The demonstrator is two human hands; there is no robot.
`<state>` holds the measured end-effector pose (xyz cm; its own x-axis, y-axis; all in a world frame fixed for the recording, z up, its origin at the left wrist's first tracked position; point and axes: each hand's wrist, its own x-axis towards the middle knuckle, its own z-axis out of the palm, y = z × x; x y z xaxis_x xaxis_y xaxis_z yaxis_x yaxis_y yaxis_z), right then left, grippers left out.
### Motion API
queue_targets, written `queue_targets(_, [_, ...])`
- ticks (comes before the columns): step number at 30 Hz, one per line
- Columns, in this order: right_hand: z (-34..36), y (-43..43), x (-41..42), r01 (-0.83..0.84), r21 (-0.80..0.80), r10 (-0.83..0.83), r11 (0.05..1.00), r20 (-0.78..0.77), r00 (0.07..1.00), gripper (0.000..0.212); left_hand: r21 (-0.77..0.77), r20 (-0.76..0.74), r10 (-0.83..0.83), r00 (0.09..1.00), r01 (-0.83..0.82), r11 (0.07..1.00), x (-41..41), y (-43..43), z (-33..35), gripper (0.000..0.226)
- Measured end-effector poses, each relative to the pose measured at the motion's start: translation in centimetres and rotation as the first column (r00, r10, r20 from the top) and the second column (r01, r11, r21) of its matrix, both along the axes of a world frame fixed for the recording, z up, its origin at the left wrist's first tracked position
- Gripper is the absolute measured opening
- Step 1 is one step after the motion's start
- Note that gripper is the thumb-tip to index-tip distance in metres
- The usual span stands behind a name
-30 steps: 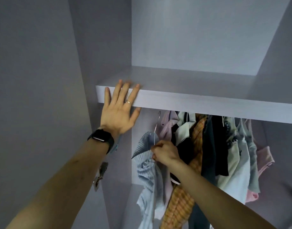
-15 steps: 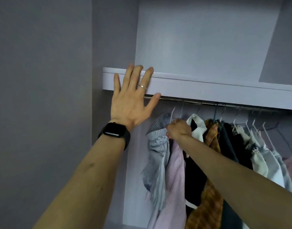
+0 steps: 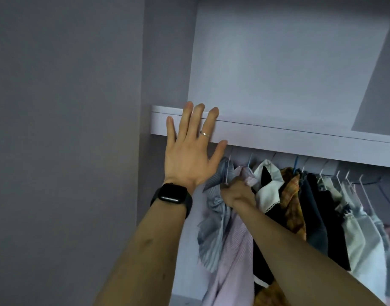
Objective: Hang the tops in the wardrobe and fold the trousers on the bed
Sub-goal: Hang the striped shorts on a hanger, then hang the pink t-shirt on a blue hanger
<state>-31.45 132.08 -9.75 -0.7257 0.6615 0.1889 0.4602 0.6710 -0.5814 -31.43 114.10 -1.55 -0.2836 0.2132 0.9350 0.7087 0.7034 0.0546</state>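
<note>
My left hand (image 3: 190, 151) presses flat, fingers spread, against the front edge of the wardrobe shelf (image 3: 289, 140). Under the shelf, my right hand (image 3: 237, 192) grips the neck of a thin wire hanger (image 3: 228, 171) that carries a blue-grey striped ruffled top (image 3: 213, 228). That top hangs at the left end of the row, next to a pink striped shirt (image 3: 231, 261). The rail itself is mostly hidden behind the shelf edge. No trousers or bed are in view.
Several more tops hang to the right: a black one with a white collar (image 3: 269, 191), an orange plaid one (image 3: 291, 199), dark and pale ones. The wardrobe side wall (image 3: 63, 151) stands close on the left. An upper compartment (image 3: 289, 62) opens above the shelf.
The view has dropped below the shelf. My right hand has lifted the striped top's hanger up toward the rail. My left hand has stayed on the shelf edge.
</note>
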Motion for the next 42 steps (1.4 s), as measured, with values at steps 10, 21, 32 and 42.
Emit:
queue_targets(10, [3.9,-2.6,15.4,-0.235,-0.051,0.235,0.971,0.006,0.972,0.040,-0.207,0.318,0.097,0.943,-0.031,0.978,4.7,-1.9,3.6,0.082])
queue_targets(21, [-2.2,0.3,36.9,-0.252,-0.089,0.214,0.964,-0.307,0.927,0.028,-0.171,0.742,-0.048,0.669,0.257,0.951,20.9,-0.9,-8.5,0.070])
queue_targets(32, [-12.2,2.6,55.0,0.135,-0.206,-0.123,0.969,0.068,0.990,0.032,-0.166,0.947,-0.077,0.311,0.681,0.713,34.0,6.8,-22.2,0.064])
queue_targets(42, [-14.2,-2.3,64.3,0.762,-0.125,-0.748,0.635,0.145,0.647,0.024,-0.180,0.943,-0.273,0.189,0.982,0.061,38.0,18.1,-25.1,0.061])
